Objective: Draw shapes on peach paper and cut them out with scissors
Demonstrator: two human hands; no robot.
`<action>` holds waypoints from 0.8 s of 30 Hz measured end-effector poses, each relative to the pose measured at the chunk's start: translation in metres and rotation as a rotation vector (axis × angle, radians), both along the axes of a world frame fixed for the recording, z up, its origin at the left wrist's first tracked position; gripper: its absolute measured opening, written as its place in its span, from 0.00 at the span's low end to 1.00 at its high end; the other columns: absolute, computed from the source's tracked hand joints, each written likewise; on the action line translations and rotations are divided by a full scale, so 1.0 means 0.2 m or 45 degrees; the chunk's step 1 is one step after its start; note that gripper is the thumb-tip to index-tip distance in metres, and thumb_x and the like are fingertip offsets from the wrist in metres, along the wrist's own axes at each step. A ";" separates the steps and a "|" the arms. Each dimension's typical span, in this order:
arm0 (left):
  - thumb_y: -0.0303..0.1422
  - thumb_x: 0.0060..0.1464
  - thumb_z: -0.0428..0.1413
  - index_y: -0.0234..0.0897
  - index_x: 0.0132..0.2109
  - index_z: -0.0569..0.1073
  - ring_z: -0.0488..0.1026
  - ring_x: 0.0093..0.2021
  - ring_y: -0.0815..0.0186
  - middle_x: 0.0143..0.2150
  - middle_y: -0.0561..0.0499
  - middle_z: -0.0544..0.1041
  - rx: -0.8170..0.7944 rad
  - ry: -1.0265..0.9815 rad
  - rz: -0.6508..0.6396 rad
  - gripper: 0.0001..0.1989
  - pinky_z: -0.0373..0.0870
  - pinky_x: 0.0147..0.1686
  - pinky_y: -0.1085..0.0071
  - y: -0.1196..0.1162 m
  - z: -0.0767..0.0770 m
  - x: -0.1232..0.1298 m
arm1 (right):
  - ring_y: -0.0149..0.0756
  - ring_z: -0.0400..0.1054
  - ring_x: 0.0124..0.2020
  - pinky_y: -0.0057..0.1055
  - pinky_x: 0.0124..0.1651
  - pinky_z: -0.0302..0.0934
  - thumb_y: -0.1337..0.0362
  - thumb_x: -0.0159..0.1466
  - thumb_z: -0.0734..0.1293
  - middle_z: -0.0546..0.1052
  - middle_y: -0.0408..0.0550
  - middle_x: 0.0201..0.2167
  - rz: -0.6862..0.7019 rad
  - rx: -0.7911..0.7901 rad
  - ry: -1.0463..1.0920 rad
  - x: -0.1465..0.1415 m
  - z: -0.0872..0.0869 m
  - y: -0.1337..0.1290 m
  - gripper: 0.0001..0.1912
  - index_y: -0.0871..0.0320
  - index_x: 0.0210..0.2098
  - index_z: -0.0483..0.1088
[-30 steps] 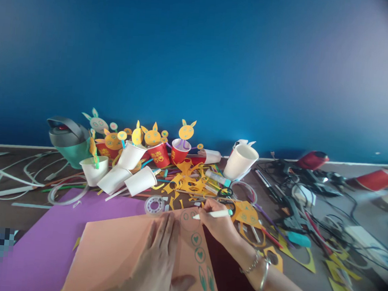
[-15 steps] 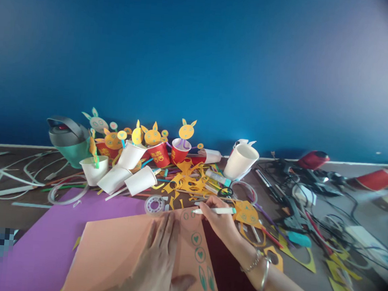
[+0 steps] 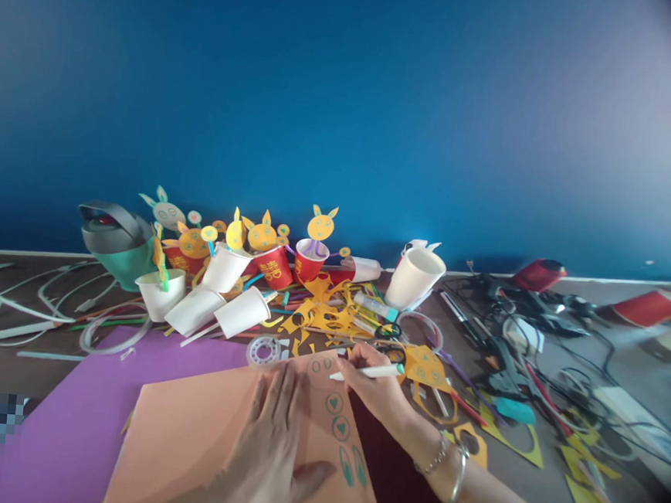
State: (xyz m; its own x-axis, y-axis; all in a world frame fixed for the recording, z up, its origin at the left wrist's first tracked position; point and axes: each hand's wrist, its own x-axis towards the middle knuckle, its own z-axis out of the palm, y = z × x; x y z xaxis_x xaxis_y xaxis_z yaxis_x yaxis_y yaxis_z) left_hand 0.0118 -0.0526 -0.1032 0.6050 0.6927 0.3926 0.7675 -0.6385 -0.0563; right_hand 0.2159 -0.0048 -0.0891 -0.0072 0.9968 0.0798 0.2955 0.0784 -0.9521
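Observation:
A sheet of orange-pink paper (image 3: 182,425) lies in front of me. My left hand (image 3: 268,440) rests flat on it with the fingers stretched out. Closed around a white marker (image 3: 383,371) with a green end, my right hand (image 3: 372,382) is at the paper's upper right edge. The marker's tip is at or just above the sheet, near a green outline with two small ovals. Below that are two circles with green hearts (image 3: 341,428) and two long ear shapes (image 3: 352,467). Under the sheet, purple paper (image 3: 61,408) shows at the left and dark red paper (image 3: 393,473) at the right.
White cups (image 3: 242,312) and red cups (image 3: 274,268) with paper animal heads stand or lean along the blue wall. A tape roll (image 3: 263,351), yellow paper scraps (image 3: 322,312) and scissors (image 3: 387,331) lie behind the sheet. Cables (image 3: 582,364) clutter the right; a green bottle (image 3: 118,250) leans at left.
The view has shifted slightly. The marker has moved a little down and left with my right hand, and the paper has slid slightly up and left under my left hand.

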 end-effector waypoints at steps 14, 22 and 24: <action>0.55 0.54 0.48 0.25 0.67 0.41 0.54 0.63 0.40 0.65 0.27 0.54 -0.149 -0.029 -0.052 0.48 0.59 0.56 0.48 0.01 -0.01 -0.02 | 0.30 0.63 0.20 0.25 0.25 0.55 0.61 0.60 0.65 0.67 0.39 0.15 -0.057 0.009 0.022 0.00 0.01 0.02 0.14 0.56 0.20 0.60; 0.56 0.52 0.51 0.26 0.68 0.36 0.48 0.65 0.38 0.67 0.27 0.48 -0.341 -0.072 -0.089 0.52 0.60 0.56 0.46 0.03 -0.01 -0.04 | 0.29 0.62 0.17 0.24 0.22 0.53 0.60 0.60 0.66 0.68 0.38 0.14 -0.026 -0.043 0.070 0.00 0.00 0.03 0.14 0.56 0.22 0.60; 0.55 0.52 0.50 0.28 0.68 0.31 0.49 0.65 0.38 0.67 0.27 0.48 -0.376 -0.058 -0.128 0.53 0.62 0.55 0.46 0.04 0.01 -0.05 | 0.28 0.62 0.18 0.24 0.23 0.53 0.61 0.60 0.66 0.69 0.38 0.15 -0.017 -0.042 0.069 0.00 0.00 0.03 0.13 0.56 0.22 0.60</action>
